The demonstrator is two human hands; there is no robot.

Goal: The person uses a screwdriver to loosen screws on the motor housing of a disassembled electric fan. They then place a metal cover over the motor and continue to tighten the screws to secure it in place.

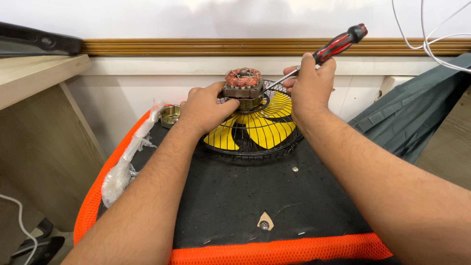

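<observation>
A fan with yellow blades (265, 130) lies inside a black wire guard (255, 147) on a black mesh seat. On top of it stands the bare motor (243, 83) with copper windings. My left hand (203, 108) grips the motor's left side at its base. My right hand (310, 86) holds a screwdriver with a red and black handle (338, 44); its shaft slants down to the motor's right side.
The seat has an orange rim (274, 254). A clear plastic bag (130, 157) lies along its left edge beside a small metal cup (170, 115). Loose screws (295, 169) and a small ball (264, 225) lie on the mesh. A grey cloth (417, 113) hangs at right, a wooden desk (34, 73) at left.
</observation>
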